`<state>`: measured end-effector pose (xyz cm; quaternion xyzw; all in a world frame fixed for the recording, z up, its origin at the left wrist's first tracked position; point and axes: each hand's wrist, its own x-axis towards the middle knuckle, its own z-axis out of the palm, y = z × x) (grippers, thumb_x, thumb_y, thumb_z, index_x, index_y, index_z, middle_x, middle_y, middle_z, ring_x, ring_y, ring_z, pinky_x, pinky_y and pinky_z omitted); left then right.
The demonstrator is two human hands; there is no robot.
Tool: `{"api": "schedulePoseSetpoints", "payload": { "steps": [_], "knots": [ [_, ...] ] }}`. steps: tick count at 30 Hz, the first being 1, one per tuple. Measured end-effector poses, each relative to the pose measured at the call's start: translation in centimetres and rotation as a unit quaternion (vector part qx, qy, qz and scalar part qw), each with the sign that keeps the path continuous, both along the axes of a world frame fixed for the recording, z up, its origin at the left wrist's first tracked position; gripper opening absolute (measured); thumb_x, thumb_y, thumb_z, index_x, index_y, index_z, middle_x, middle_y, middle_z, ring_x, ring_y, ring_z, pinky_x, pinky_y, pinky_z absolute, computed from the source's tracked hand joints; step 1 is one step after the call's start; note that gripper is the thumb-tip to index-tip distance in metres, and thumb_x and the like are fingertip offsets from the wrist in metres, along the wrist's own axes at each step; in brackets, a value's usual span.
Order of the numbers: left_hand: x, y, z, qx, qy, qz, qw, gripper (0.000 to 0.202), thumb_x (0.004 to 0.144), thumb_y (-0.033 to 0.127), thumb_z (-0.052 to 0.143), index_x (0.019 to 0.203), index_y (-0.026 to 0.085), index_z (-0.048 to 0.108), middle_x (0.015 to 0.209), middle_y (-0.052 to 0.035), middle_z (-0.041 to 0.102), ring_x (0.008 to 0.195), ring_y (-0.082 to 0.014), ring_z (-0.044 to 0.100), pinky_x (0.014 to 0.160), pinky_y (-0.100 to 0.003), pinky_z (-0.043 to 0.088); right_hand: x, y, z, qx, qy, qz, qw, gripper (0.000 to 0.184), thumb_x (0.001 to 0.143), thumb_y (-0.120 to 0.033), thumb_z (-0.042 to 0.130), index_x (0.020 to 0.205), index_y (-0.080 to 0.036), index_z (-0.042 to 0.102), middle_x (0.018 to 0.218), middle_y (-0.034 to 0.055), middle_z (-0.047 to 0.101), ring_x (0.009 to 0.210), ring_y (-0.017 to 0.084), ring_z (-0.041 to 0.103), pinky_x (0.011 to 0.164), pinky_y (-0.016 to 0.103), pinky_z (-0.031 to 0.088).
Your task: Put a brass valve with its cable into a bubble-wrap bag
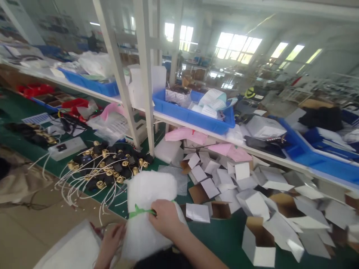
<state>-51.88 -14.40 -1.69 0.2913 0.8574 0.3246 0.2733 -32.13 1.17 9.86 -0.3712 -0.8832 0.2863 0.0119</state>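
Observation:
A thick bundle of white packing sheets, which look like foam or bubble bags, lies in front of me at the bench edge. A green tie runs across it. My right hand is on top of the bundle, its fingers closed on the green tie. Low beside the bundle's left side, my left hand has its fingers curled. A small reddish and shiny piece shows by those fingers, too blurred to name. Another white sheet bundle sits at the lower left.
Brass valve-like parts with black bodies and white cables are heaped on the green bench at left. Many open white cardboard boxes cover the right. A shelf with blue trays and metal posts stands behind. A person's sleeve shows at far left.

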Motion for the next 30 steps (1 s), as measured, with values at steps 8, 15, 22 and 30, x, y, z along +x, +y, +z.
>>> {"api": "schedulePoseSetpoints", "payload": {
  "steps": [8, 15, 22, 30],
  "knots": [
    [-4.6, 6.5, 1.4, 0.09, -0.107, -0.076, 0.987, 0.047, 0.079, 0.062, 0.057, 0.096, 0.02, 0.07, 0.102, -0.0098, 0.078, 0.095, -0.0276, 0.074, 0.093, -0.044, 0.058, -3.1, 1.4, -8.0, -0.141, 0.079, -0.075, 0.984, 0.033, 0.079, -0.003, 0.064, 0.11, -0.016, 0.067, 0.112, 0.0083, 0.063, 0.101, 0.021, 0.063, 0.093, 0.031, 0.049],
    [-3.2, 8.2, 3.1, 0.161, -0.01, -0.233, 0.959, 0.026, 0.086, 0.036, 0.061, 0.104, 0.021, 0.07, 0.108, -0.0088, 0.068, 0.106, -0.0255, 0.065, 0.095, -0.043, 0.056, -3.0, 0.6, -9.4, -0.115, 0.142, -0.13, 0.975, 0.035, 0.082, -0.003, 0.065, 0.113, -0.018, 0.061, 0.118, 0.0071, 0.057, 0.089, 0.017, 0.062, 0.082, 0.03, 0.051],
    [-3.3, 8.8, 1.1, 0.16, 0.139, -0.304, 0.929, 0.027, 0.079, 0.018, 0.065, 0.105, 0.021, 0.07, 0.105, -0.0082, 0.065, 0.105, -0.0272, 0.062, 0.096, -0.046, 0.055, -4.3, 0.5, -8.4, -0.082, 0.005, -0.049, 0.995, 0.006, 0.094, -0.024, 0.07, 0.096, -0.019, 0.067, 0.099, 0.0054, 0.065, 0.094, 0.023, 0.062, 0.08, 0.032, 0.044],
    [-5.4, 7.3, -0.9, 0.153, 0.212, -0.258, 0.93, 0.021, 0.081, 0.017, 0.059, 0.099, 0.02, 0.07, 0.103, -0.0084, 0.067, 0.103, -0.0273, 0.063, 0.095, -0.045, 0.055, -3.4, 1.8, -9.5, -0.113, 0.038, -0.077, 0.99, 0.009, 0.089, -0.01, 0.064, 0.091, -0.018, 0.067, 0.093, 0.0031, 0.067, 0.083, 0.016, 0.062, 0.073, 0.025, 0.042]
  ]
}}
